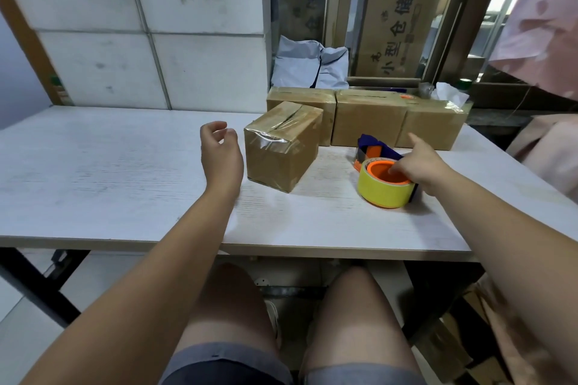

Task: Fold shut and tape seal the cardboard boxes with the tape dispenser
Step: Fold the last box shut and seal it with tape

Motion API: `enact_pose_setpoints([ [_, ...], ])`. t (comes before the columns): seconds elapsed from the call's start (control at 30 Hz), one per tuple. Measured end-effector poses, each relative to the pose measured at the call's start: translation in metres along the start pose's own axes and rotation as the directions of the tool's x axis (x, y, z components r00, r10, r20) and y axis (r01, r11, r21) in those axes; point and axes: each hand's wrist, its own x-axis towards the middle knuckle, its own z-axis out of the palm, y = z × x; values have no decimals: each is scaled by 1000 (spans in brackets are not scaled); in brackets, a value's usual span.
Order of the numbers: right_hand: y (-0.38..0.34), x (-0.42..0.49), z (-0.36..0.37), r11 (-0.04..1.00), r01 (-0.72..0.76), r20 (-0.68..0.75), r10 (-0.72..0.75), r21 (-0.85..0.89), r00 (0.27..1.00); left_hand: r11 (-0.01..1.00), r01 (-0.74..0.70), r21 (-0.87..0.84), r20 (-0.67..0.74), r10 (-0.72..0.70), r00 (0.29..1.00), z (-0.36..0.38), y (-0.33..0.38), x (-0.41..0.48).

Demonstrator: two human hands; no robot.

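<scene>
Now, right hand [420, 166] on tape dispenser [382, 190], left hand [220, 156] near box [278, 159]

view: head-worn | faces: forward and down | range: close over table [131, 172]

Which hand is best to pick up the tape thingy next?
Right. The right hand holds the tape dispenser; the left hand hangs beside the taped cardboard box, farther off.

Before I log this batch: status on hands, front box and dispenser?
Left hand open, empty, beside front box. Right hand on tape dispenser, grip unclear. Front box taped shut. Nothing between box and dispenser.
</scene>
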Motion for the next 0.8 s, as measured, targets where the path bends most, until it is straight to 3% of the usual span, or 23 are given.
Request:
enact_pose_setpoints([
  [0.17,0,0,-2,1000,20,24,-19,-21,1000,994,8,-111,57,-2,998,-1,-2,-4],
  [0.3,0,-3,-5,997,0,47,3,-72,999,995,0,-102,65,7,998,0,-6,-8],
  [0.37,-4,-10,-5,984,14,22,-10,-176,1000,996,-17,-84,77,24,997,-1,-7,-11],
  [0.43,-14,-22,-1,916,119,-48,-149,-384,988,996,-45,-81,84,51,995,-1,-8,-13],
  [0.5,-32,-40,8,810,382,-31,-441,-445,897,995,-53,-82,88,60,994,-2,-10,-13],
  [0.6,-58,-57,27,715,666,43,-674,-214,738,983,51,-175,157,-23,987,-1,-13,-9],
  [0.7,-72,-64,40,761,647,3,-648,38,762,901,224,-371,276,-124,953,-4,-12,-4],
  [0.8,-73,-65,52,779,611,-1,-617,145,787,908,228,-351,335,-106,936,-6,-12,-3],
])
